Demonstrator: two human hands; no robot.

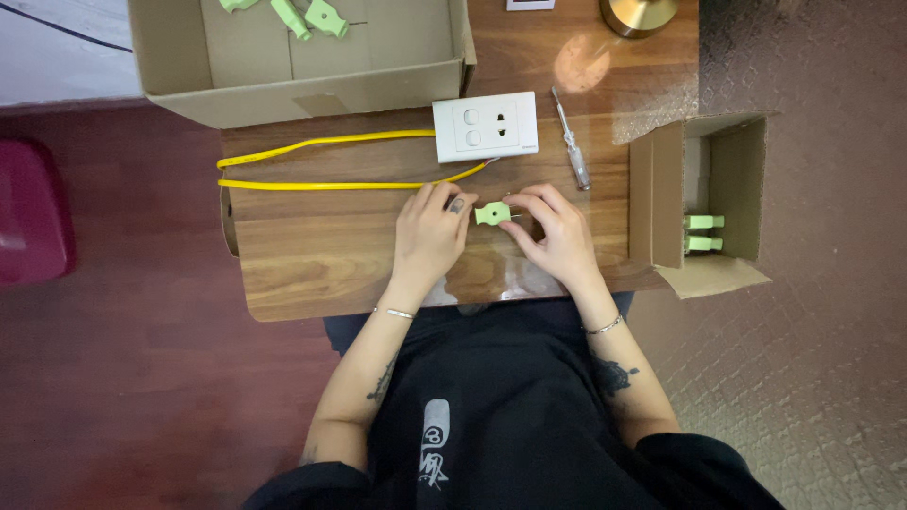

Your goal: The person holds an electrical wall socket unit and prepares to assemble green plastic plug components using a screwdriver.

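- Holding a small green plug (491, 213) between them, both hands work near the middle of the wooden table (312, 255), a little toward its front edge.
- The left hand (430, 231) lies palm down, its fingers curled loosely, with the fingertips touching the plug's left side.
- The right hand (557, 236) has its thumb and forefinger pinched together at the plug's right side; the other fingers are bent above it.
- A yellow cable (321, 162) runs in a long loop from the table's left edge toward the hands, ending just beside the plug.
- A white wall socket plate (486, 127) lies flat near the back of the table, just behind the hands.
- A screwdriver (572, 142) with a clear handle lies right of the plate, apart from it.
- A large open cardboard box (302, 90) stands at the back left corner, with more green plugs (302, 17) inside.
- A smaller open box (704, 203) sits off the table's right edge, with green pieces (704, 233) in it.
- A round brass lamp base (641, 14) stands at the back right corner.
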